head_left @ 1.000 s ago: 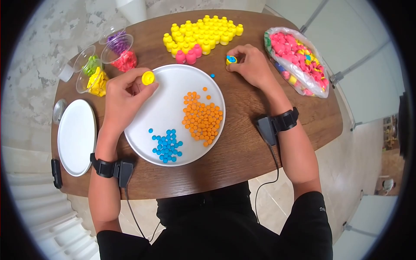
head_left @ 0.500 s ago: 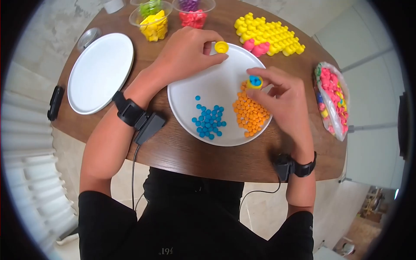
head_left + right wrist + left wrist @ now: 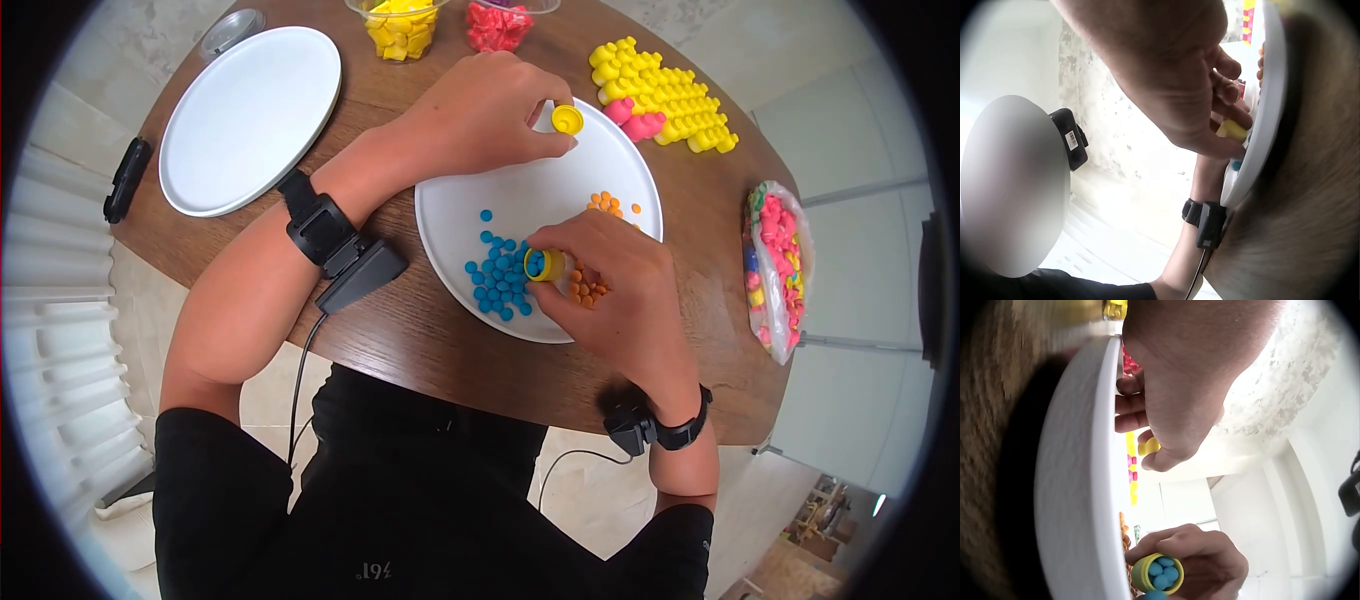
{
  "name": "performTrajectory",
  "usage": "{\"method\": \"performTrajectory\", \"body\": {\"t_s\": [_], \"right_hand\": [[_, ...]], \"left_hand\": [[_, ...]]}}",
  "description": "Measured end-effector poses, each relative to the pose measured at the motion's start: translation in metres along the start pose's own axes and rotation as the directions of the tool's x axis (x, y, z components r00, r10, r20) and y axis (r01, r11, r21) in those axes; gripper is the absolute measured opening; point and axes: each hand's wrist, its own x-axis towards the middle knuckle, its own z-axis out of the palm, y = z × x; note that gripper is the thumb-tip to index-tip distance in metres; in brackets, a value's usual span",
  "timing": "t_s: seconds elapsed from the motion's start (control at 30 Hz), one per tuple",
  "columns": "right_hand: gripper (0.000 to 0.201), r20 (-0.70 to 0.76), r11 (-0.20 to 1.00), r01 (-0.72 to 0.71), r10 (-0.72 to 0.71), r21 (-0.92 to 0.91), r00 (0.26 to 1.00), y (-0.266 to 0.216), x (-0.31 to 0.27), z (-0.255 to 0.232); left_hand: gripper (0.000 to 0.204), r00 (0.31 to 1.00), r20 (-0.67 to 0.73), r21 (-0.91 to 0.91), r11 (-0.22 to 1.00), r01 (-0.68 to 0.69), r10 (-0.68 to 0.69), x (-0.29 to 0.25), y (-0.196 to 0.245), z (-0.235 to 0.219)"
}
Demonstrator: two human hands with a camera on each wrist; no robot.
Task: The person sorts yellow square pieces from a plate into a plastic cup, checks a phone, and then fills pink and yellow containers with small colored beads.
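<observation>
Over the white round plate [image 3: 590, 150], my left hand [image 3: 495, 115] pinches a small yellow lid [image 3: 567, 120] between thumb and fingertips, its hollow side facing up toward the head camera. My right hand [image 3: 625, 290] grips a small yellow bottle body [image 3: 556, 265], tilted low over the plate. Several blue round pieces [image 3: 1162, 570] fill its mouth in the left wrist view. Right beside that mouth lies a loose group of blue pieces [image 3: 492, 280] on the plate. Orange pieces [image 3: 606, 203] lie further right, partly hidden behind my right hand.
Yellow bottles [image 3: 660, 95] stand in rows at the back right, with pink bottles [image 3: 640, 122] in front. A clear bag [image 3: 778, 275] of pink and yellow parts lies at the right edge. Another white plate [image 3: 250, 120] sits left, near cups of yellow pieces [image 3: 402, 35] and red pieces [image 3: 497, 28].
My right hand has brought the yellow bottle from the table right of the plate, across the orange pieces, to the blue group. My left hand keeps the lid over the plate. The head view has shifted.
</observation>
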Motion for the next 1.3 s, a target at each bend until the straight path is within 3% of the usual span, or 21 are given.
{"method": "performTrajectory", "body": {"t_s": [0.23,0.33,0.4,0.63,0.73,0.8,0.83,0.9,0.93,1.0,1.1,1.17,1.3], "right_hand": [[0.032,0.059,0.999,-0.018,0.019,-0.03,0.998,-0.008,0.001,0.0],[0.029,0.042,0.997,-0.067,0.065,0.043,0.997,-0.012,0.003,-0.001],[0.027,0.069,0.97,-0.224,0.217,0.099,0.974,-0.016,0.003,-0.003],[0.032,0.105,0.981,-0.165,0.154,0.104,0.982,-0.004,0.003,-0.003],[0.03,0.037,0.966,-0.197,0.193,0.167,0.98,-0.001,0.004,-0.008],[0.028,-0.101,0.884,-0.353,0.398,0.306,0.912,0.002,0.004,-0.016],[0.028,-0.108,0.884,-0.355,0.402,0.305,0.909,0.006,0.004,-0.017],[0.027,-0.237,0.775,-0.325,0.512,0.542,0.826,0.016,0.006,-0.019],[0.027,-0.202,0.672,-0.278,0.543,0.686,0.815,0.018,0.007,-0.02],[0.026,-0.219,0.675,-0.269,0.545,0.687,0.809,0.022,0.006,-0.021],[0.025,-0.231,0.699,-0.277,0.539,0.66,0.81,0.019,0.005,-0.022],[0.026,-0.23,0.72,-0.291,0.531,0.63,0.816,0.018,0.006,-0.018],[0.029,-0.341,0.887,-0.211,0.364,0.41,0.867,0.022,0.008,-0.011]], "left_hand": [[0.031,1.0,-0.007,0.015,1.0,-0.017,0.017,0.0,0.0,0.001],[0.031,1.0,-0.005,0.018,1.0,-0.021,0.021,-0.001,0.001,0.001],[0.032,0.999,-0.008,0.02,0.999,-0.032,0.032,-0.001,0.001,0.001],[0.031,0.998,-0.009,0.015,0.998,-0.057,0.057,-0.001,0.002,0.002],[0.03,0.997,-0.011,0.009,0.997,-0.072,0.072,-0.001,0.002,0.0],[0.03,0.997,-0.003,0.002,0.997,-0.082,0.082,-0.001,0.006,-0.002],[0.029,0.997,0.002,-0.001,0.997,-0.077,0.077,-0.001,0.009,-0.003],[0.028,0.996,0.009,-0.01,0.996,-0.092,0.092,0.001,0.019,-0.004],[0.028,0.999,0.022,-0.1,0.994,-0.038,0.041,0.0,0.025,-0.005],[0.027,0.999,0.045,-0.193,0.981,0.001,0.008,0.0,0.032,-0.006],[0.029,0.998,0.051,-0.156,0.987,-0.029,0.037,-0.001,0.036,-0.006],[0.031,0.991,0.026,-0.076,0.989,-0.127,0.129,-0.002,0.037,-0.007],[0.033,0.984,0.037,-0.043,0.984,-0.174,0.176,-0.005,0.045,-0.004]]}}
